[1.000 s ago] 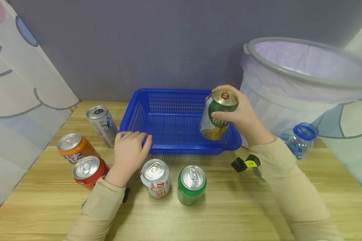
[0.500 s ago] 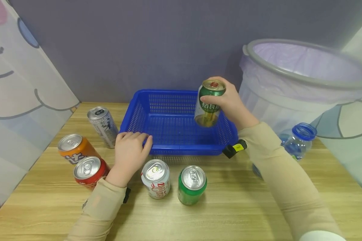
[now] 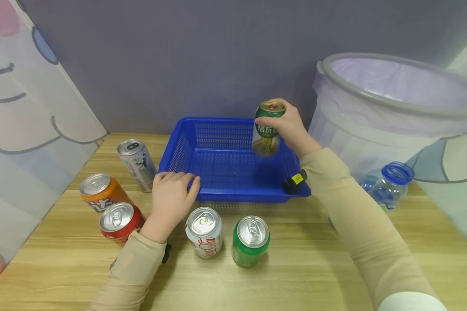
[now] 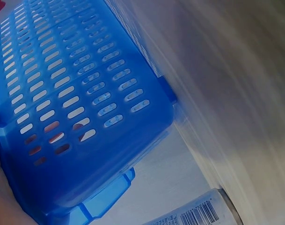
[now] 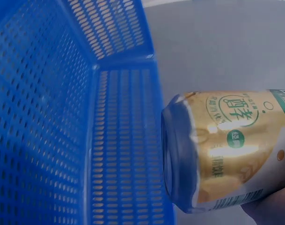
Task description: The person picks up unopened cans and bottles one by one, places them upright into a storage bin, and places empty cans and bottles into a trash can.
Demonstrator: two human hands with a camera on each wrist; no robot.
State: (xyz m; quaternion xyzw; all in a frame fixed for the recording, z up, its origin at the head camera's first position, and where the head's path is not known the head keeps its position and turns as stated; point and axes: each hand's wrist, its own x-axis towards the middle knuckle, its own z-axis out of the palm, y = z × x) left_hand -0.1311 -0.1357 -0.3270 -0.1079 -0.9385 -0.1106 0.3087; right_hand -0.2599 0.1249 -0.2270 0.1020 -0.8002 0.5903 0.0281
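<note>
In the head view my right hand [image 3: 288, 125] grips a green and gold drink can [image 3: 267, 136] upright over the right part of the blue plastic basket [image 3: 233, 196]. The right wrist view shows the can's silver base [image 5: 179, 154] close to the basket's rim. My left hand [image 3: 173, 198] holds the basket at its near left corner, fingers hooked over the rim. Through the slots of the basket wall [image 4: 86, 117], bits of fingers show in the left wrist view. The inside of the basket holds nothing visible.
Left of the basket stand a silver can [image 3: 138, 164], an orange can [image 3: 103, 192] and a red can [image 3: 121, 222]. A white cola can [image 3: 205, 235] and a green can [image 3: 251, 242] stand in front. At right are a clear bottle [image 3: 391, 185] and a lined bin [image 3: 373, 116].
My right hand has carried the green and gold can left and away from me, from the basket's right edge to over its inside. My left hand stays at the basket corner.
</note>
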